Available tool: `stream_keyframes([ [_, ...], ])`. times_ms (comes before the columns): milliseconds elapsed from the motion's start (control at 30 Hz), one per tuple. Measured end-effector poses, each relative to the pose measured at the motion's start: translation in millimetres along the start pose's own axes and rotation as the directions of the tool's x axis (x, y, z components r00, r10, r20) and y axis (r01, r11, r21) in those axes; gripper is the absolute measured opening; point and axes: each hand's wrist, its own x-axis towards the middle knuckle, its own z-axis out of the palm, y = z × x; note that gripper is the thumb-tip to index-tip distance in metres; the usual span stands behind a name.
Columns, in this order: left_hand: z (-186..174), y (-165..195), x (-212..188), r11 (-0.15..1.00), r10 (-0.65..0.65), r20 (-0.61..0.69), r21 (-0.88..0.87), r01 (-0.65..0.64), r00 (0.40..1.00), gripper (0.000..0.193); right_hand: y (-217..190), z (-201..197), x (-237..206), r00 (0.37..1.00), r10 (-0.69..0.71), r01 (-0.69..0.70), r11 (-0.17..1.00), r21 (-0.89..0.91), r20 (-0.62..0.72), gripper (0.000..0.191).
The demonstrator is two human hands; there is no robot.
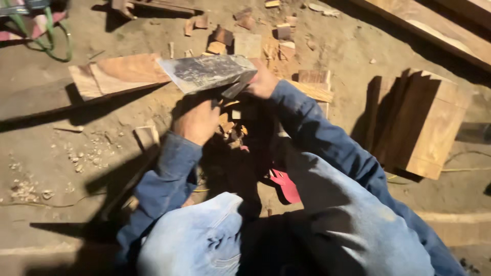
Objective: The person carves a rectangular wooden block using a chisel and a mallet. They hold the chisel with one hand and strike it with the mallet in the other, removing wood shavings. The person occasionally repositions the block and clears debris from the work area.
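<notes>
Denim-clad knees [204,240] fill the lower view; both blue-sleeved forearms extend forward over a sandy floor [61,153]. Large wooden block [434,128] stands well apart to the right. Long plank [117,76] lies beyond the hands. Right hand [262,82] is raised, fingers clenched on the handle of a broad hatchet [204,72], blade tilted left over the plank. Left hand [197,121] reaches down to a small wood piece [230,128], apparently gripping it; shadow obscures the fingers.
</notes>
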Motion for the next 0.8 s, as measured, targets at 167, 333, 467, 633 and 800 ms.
stream_keyframes([
  [167, -12.8, 4.7, -12.1, 0.924, 0.118, -0.465, -0.272, -0.269, 0.877, 0.029, -47.8, 43.6, -11.7, 0.979, -0.016, 0.102, 0.901, -0.423, 0.202, 0.026],
  [333, -13.6, -0.1, 1.5, 0.693, 0.196, -0.823, -0.269, -0.669, 0.533, 0.029, -101.7, 74.7, -21.0, 0.972, -0.195, 0.23, 0.675, -0.701, 0.131, 0.013],
  [467, -4.3, -15.9, 6.5, 0.37, 0.09, -0.701, -0.636, -0.678, 0.707, 0.025, -162.1, 32.4, 4.1, 0.957, -0.222, 0.256, 0.951, 0.176, -0.189, 0.031],
  [633, -21.5, -16.2, -3.4, 0.494, -0.027, -0.757, -0.578, -0.649, 0.653, 0.022, -131.3, -14.0, 43.9, 0.977, -0.04, 0.214, 0.211, -0.954, 0.211, 0.028],
  [800, -38.9, -9.0, -5.0, 0.489, 0.073, -0.74, -0.558, -0.67, 0.669, 0.02, -41.5, -35.6, 8.8, 0.978, 0.113, 0.182, -0.073, -0.981, 0.173, 0.025],
])
